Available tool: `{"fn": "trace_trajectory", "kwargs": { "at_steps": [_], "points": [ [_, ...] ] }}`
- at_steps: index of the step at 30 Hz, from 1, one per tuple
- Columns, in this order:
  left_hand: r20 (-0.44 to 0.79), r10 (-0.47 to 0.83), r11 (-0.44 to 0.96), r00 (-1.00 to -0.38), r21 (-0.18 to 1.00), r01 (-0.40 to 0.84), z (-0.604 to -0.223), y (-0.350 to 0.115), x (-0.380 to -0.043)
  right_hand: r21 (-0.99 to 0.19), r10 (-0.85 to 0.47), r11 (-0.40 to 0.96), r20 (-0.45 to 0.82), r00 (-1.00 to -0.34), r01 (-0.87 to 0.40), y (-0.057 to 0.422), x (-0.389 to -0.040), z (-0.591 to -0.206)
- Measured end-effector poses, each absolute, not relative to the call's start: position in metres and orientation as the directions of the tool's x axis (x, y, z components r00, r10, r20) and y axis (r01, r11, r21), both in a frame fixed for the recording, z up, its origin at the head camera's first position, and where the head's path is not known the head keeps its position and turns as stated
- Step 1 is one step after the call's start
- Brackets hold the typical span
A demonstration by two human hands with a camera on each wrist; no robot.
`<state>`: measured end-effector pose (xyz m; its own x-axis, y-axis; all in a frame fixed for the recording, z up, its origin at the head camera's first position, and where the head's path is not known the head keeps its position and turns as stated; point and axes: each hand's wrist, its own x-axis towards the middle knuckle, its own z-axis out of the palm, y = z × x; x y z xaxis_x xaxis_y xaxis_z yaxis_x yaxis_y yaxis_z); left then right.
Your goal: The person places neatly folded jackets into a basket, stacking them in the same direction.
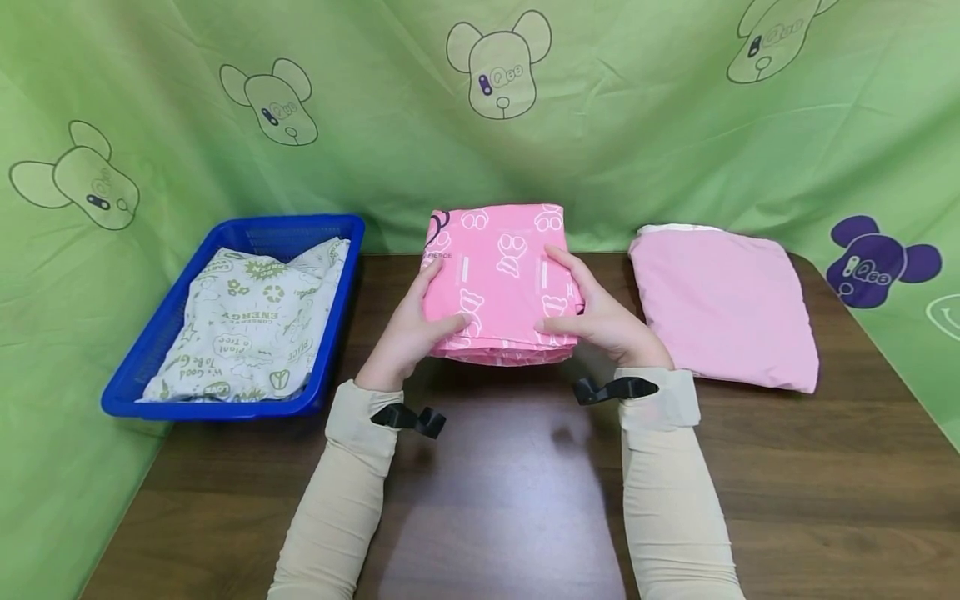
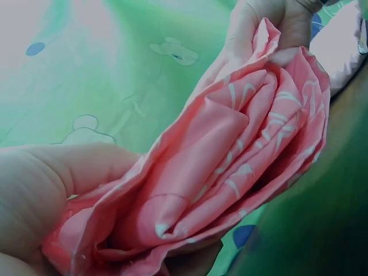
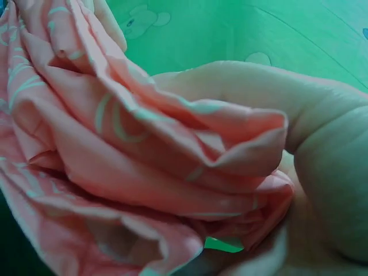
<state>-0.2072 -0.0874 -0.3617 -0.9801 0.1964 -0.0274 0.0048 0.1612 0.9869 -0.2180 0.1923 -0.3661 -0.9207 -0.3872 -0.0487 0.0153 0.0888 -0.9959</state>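
Note:
A folded pink cloth bundle [image 1: 498,275] with white line drawings is held up above the table, in the middle of the head view. My left hand [image 1: 412,329] grips its left side, thumb across the near face. On the opposite side my right hand [image 1: 603,321] holds it the same way, with a thumb and a finger on the face. The left wrist view shows the rolled layers of the pink cloth [image 2: 213,155] at its edge. In the right wrist view, loose folds of the cloth [image 3: 115,138] lie against the curled right fingers. The fingers behind the bundle are hidden.
At the left stands a blue plastic basket [image 1: 318,387] holding a white pillow-like packet [image 1: 247,325] with green print. A light pink folded cloth item [image 1: 723,308] lies at the right on the brown wooden table [image 1: 495,483]. A green printed curtain [image 1: 390,142] hangs behind.

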Motion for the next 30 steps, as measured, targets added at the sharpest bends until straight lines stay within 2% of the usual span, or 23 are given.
{"fn": "trace_trajectory", "kwargs": {
  "at_steps": [12, 30],
  "points": [
    [0.042, 0.117, 0.188, -0.992, 0.980, 0.064, -0.346, -0.100, -0.202, -0.997, -0.387, -0.076, 0.052, -0.921, -0.024, 0.170, -0.217, -0.365],
    [0.078, 0.055, 0.234, -0.995, 0.968, 0.089, -0.321, -0.132, -0.190, -0.981, -0.324, -0.153, 0.164, -0.932, -0.119, 0.131, -0.210, -0.363]
  ]
}}
